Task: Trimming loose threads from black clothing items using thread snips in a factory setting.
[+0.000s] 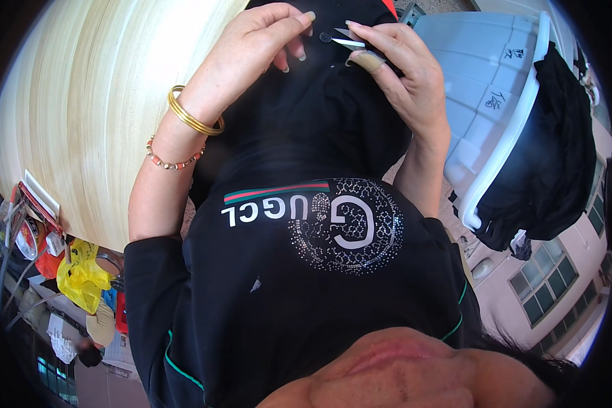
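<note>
Black garment (299,122), qty 1, draped from my chest up to both hands; landmark for all below. Button (326,37), 1, dark, on its top edge. My left hand (251,47): closed, fingers pinching fabric just left of button. My right hand (401,75): closed on small snips (350,41), 1 pr, blades just right of button. Bangles (194,115): 2 gold, left wrist, plus 1 bead bracelet (173,160). Pale wood table (81,102) left of garment. White plastic crate (483,75) right of it.

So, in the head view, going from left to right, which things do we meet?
Yellow plastic bag → gold bangle → left hand → small snips → right hand → white plastic crate → black cloth over the crate's rim.
</note>
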`<act>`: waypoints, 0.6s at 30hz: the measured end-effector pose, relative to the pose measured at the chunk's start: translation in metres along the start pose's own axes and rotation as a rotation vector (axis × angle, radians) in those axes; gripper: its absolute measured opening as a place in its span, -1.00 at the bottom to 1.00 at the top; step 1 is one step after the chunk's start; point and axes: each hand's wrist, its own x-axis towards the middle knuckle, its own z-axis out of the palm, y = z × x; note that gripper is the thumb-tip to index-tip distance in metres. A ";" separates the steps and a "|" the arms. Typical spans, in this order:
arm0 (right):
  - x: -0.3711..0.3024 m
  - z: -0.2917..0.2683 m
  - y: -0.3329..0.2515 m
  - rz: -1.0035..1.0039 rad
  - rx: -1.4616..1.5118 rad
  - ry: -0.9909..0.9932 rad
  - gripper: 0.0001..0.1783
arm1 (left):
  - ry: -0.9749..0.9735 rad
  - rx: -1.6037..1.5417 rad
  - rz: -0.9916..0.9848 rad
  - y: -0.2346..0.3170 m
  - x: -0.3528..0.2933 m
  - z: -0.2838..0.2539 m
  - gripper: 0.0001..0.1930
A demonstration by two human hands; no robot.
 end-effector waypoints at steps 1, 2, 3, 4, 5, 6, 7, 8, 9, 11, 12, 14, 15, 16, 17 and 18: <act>0.000 -0.002 -0.002 0.004 0.021 0.007 -0.62 | 0.004 -0.011 -0.010 0.001 0.000 -0.001 -0.68; -0.001 -0.004 -0.004 0.005 0.019 0.005 -0.62 | 0.008 -0.021 -0.020 0.002 -0.001 -0.001 -0.67; -0.002 -0.006 -0.006 0.027 0.011 -0.014 -0.63 | 0.007 -0.024 -0.020 0.004 -0.001 -0.002 -0.67; -0.003 -0.007 -0.008 0.049 0.004 -0.032 -0.63 | 0.003 -0.036 -0.024 0.005 -0.002 -0.002 -0.68; -0.002 -0.008 -0.009 0.050 0.003 -0.034 -0.63 | -0.001 -0.047 -0.028 0.005 -0.002 -0.002 -0.68; -0.002 -0.008 -0.010 0.053 -0.031 -0.050 -0.64 | -0.003 -0.049 -0.028 0.005 -0.003 -0.001 -0.68; -0.001 -0.009 -0.011 0.055 -0.063 -0.065 -0.64 | 0.005 -0.045 0.003 0.004 -0.003 0.000 -0.69; -0.001 -0.009 -0.011 0.056 -0.065 -0.067 -0.64 | 0.013 -0.041 0.033 0.003 -0.003 0.001 -0.70; -0.001 -0.009 -0.010 0.050 -0.052 -0.065 -0.64 | 0.012 -0.043 0.033 0.001 -0.003 0.002 -0.70; 0.000 -0.008 -0.009 0.044 -0.039 -0.064 -0.63 | -0.002 -0.055 0.037 -0.003 -0.001 0.003 -0.71; 0.000 -0.008 -0.009 0.039 -0.027 -0.059 -0.63 | -0.002 -0.055 0.037 -0.004 -0.001 0.004 -0.71; 0.001 -0.006 -0.008 0.035 -0.015 -0.054 -0.63 | -0.009 -0.059 0.046 -0.005 -0.001 0.004 -0.72; 0.002 -0.005 -0.008 0.018 -0.015 -0.042 -0.63 | -0.009 -0.059 0.046 -0.005 0.000 0.004 -0.72; 0.002 -0.004 -0.008 0.001 -0.017 -0.029 -0.63 | -0.015 -0.069 0.037 -0.005 0.000 0.004 -0.72; 0.002 -0.004 -0.008 0.001 -0.016 -0.029 -0.63 | -0.021 -0.080 0.028 -0.005 0.000 0.004 -0.72; 0.002 -0.003 -0.009 0.000 -0.028 -0.027 -0.63 | -0.020 -0.079 0.028 -0.005 -0.001 0.004 -0.72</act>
